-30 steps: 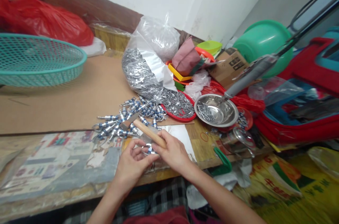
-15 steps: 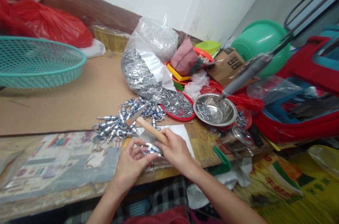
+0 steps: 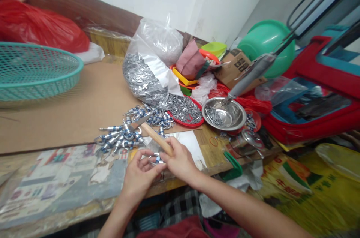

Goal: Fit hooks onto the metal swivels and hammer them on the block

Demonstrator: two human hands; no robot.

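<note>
My right hand [image 3: 180, 160] is closed round the wooden handle of a hammer [image 3: 158, 139], whose metal head points up and to the left over the pile. Between the fingers of my left hand [image 3: 141, 173] is a small silver-and-blue metal piece with a wire ring [image 3: 156, 159]; its far end is hidden by the right hand's fingers, which seem to touch it. Just beyond both hands lies a heap of similar silver-and-blue pieces [image 3: 119, 138] on brown cardboard [image 3: 92, 99].
Behind the heap stand a clear bag of metal parts [image 3: 143, 80] and a red tray [image 3: 198, 121] of more parts. A steel bowl [image 3: 242, 120] holds pins under a grey-handled tool [image 3: 250, 75]. A turquoise basket [image 3: 67, 80] sits at the left, a red-and-blue frame [image 3: 306, 125] at the right.
The view has swung slightly to the right, so the surroundings sit further left. Both hands keep the hammer and the metal piece in nearly the same pose.
</note>
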